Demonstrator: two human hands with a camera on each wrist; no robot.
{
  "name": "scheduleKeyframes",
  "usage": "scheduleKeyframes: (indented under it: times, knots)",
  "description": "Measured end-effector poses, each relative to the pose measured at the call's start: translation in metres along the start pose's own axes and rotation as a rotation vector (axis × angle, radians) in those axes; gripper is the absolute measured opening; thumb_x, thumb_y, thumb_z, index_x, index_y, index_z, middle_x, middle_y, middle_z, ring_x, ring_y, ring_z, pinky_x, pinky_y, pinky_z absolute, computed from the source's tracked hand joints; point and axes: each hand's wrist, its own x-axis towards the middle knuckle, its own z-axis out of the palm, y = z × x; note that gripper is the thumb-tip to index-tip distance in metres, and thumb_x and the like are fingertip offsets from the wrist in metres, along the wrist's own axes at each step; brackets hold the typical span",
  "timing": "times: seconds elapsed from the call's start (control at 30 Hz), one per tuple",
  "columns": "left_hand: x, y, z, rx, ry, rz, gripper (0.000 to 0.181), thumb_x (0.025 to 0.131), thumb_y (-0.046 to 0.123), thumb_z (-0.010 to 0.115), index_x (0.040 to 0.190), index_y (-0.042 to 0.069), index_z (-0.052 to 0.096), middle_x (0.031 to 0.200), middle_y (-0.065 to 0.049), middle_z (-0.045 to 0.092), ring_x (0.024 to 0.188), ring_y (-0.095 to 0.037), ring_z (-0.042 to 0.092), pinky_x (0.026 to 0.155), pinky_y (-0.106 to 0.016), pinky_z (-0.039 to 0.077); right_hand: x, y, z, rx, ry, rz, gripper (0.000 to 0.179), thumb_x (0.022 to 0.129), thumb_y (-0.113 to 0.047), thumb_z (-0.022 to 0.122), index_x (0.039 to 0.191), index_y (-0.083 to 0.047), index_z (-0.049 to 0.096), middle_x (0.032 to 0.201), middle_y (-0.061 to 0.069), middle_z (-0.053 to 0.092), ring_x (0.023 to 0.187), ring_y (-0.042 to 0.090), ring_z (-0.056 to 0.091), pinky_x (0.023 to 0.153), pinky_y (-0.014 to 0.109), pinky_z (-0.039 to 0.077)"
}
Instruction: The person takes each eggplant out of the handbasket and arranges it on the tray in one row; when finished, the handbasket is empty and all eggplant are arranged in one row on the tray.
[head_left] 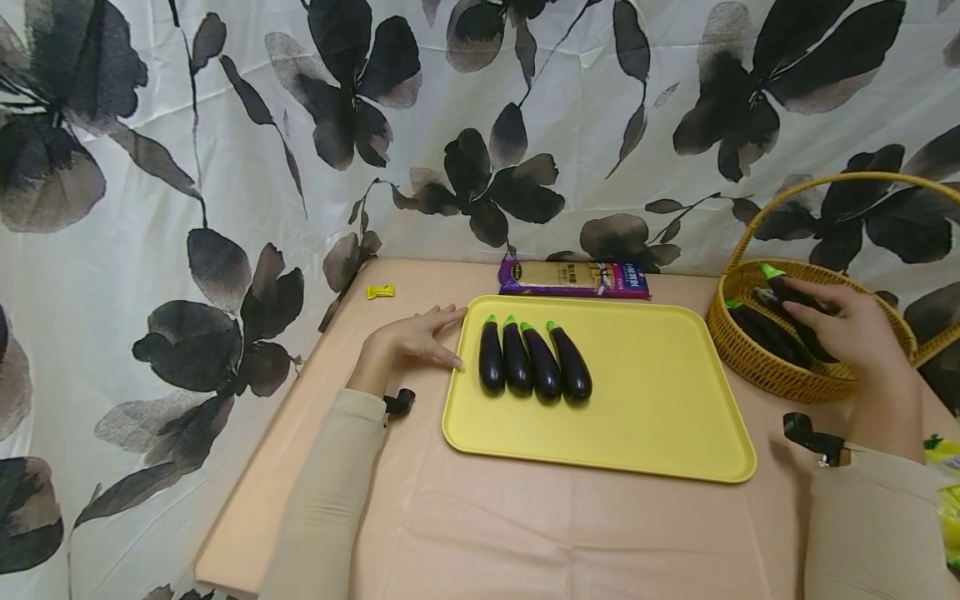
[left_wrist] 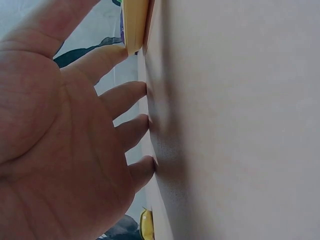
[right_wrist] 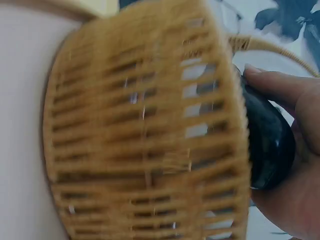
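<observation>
My right hand (head_left: 862, 329) grips a dark purple eggplant (right_wrist: 270, 142) with a green cap, at the top of the wicker basket (head_left: 787, 385). Thumb and fingers lie on either side of it, and the basket's rim hides part of it in the right wrist view. More eggplants (head_left: 765, 332) lie inside the basket. On the left, my left hand (head_left: 414, 337) is spread at the edge of the yellow tray (head_left: 645, 392), with fingertips down on the table. Several eggplants (head_left: 543, 362) lie side by side on the tray's left half, green caps toward the back.
Behind the tray lies a purple packet (head_left: 573, 278) with a clear window. A small yellow wrapped piece (head_left: 380, 291) sits at the back left of the table (head_left: 525, 533). The basket's tall handle (head_left: 813, 185) arches up at right. Yellow-green packaging (head_left: 947, 475) shows at the right edge.
</observation>
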Motion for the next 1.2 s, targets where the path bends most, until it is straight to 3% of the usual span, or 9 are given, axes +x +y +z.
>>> scheduleKeyframes:
  times: [0.07, 0.1, 0.17, 0.23, 0.33, 0.57, 0.9, 1.2]
  knots:
    - [0.001, 0.001, 0.000, -0.001, 0.001, 0.006, 0.119, 0.076, 0.064, 0.085, 0.168, 0.033, 0.018, 0.177, -0.005, 0.006, 0.164, -0.033, -0.004, 0.130, -0.062, -0.002, -0.003, -0.008, 0.001, 0.011, 0.014, -0.015, 0.056, 0.109, -0.044, 0.047, 0.160, -0.022, 0.041, 0.159, 0.030, 0.042, 0.118, 0.039, 0.045, 0.069, 0.018, 0.034]
    - [0.001, 0.001, 0.000, -0.003, 0.002, 0.009, 0.119, 0.076, 0.064, 0.085, 0.168, 0.033, 0.018, 0.177, -0.006, 0.006, 0.164, -0.033, -0.004, 0.130, -0.062, -0.002, -0.004, -0.011, 0.002, 0.015, 0.015, -0.021, 0.056, 0.109, -0.045, 0.046, 0.161, -0.025, 0.040, 0.159, 0.029, 0.042, 0.115, 0.037, 0.044, 0.069, 0.020, 0.035]
    - [0.001, 0.002, 0.000, -0.010, 0.004, 0.013, 0.118, 0.076, 0.063, 0.085, 0.168, 0.032, 0.018, 0.177, -0.006, 0.006, 0.164, -0.034, -0.005, 0.130, -0.062, -0.002, -0.004, -0.018, 0.004, 0.040, 0.006, -0.028, 0.055, 0.109, -0.047, 0.045, 0.162, -0.031, 0.038, 0.163, 0.026, 0.038, 0.124, 0.038, 0.046, 0.082, 0.029, 0.049]
    - [0.001, 0.003, -0.001, -0.014, 0.006, 0.010, 0.119, 0.076, 0.062, 0.086, 0.168, 0.032, 0.018, 0.177, -0.006, 0.006, 0.164, -0.033, -0.004, 0.130, -0.061, -0.003, -0.004, -0.024, 0.008, 0.066, 0.002, -0.044, 0.054, 0.110, -0.047, 0.044, 0.162, -0.034, 0.037, 0.165, 0.025, 0.035, 0.138, 0.044, 0.043, 0.098, 0.049, 0.051]
    - [0.001, 0.003, -0.001, -0.014, 0.007, 0.011, 0.119, 0.076, 0.062, 0.086, 0.168, 0.031, 0.018, 0.177, -0.006, 0.006, 0.164, -0.033, -0.005, 0.130, -0.060, -0.003, -0.003, -0.035, 0.015, 0.099, 0.017, -0.066, 0.052, 0.111, -0.045, 0.043, 0.161, -0.034, 0.038, 0.167, 0.022, 0.034, 0.148, 0.052, 0.034, 0.109, 0.074, 0.036]
    - [0.000, 0.003, -0.001, -0.016, 0.003, 0.011, 0.117, 0.078, 0.061, 0.086, 0.168, 0.031, 0.018, 0.177, -0.006, 0.005, 0.163, -0.034, -0.005, 0.130, -0.062, -0.004, -0.007, -0.057, 0.028, 0.141, 0.051, -0.139, 0.050, 0.110, -0.041, 0.049, 0.159, -0.030, 0.045, 0.161, 0.023, 0.041, 0.150, 0.050, 0.032, 0.113, 0.075, 0.032]
    - [-0.001, 0.001, 0.000, -0.030, 0.000, -0.021, 0.119, 0.074, 0.064, 0.087, 0.168, 0.036, 0.019, 0.177, -0.002, 0.006, 0.164, -0.032, -0.005, 0.128, -0.066, -0.003, -0.008, -0.079, 0.044, 0.153, -0.004, -0.228, 0.048, 0.110, -0.034, 0.052, 0.157, -0.026, 0.048, 0.157, 0.024, 0.042, 0.149, 0.053, 0.031, 0.113, 0.078, 0.027]
    - [-0.001, 0.002, 0.000, -0.028, 0.003, -0.014, 0.118, 0.075, 0.062, 0.087, 0.168, 0.034, 0.019, 0.177, -0.003, 0.007, 0.164, -0.032, -0.005, 0.129, -0.064, -0.003, -0.009, -0.097, 0.063, 0.159, -0.096, -0.264, 0.049, 0.110, -0.022, 0.050, 0.159, -0.026, 0.046, 0.157, 0.022, 0.041, 0.146, 0.050, 0.035, 0.109, 0.075, 0.034]
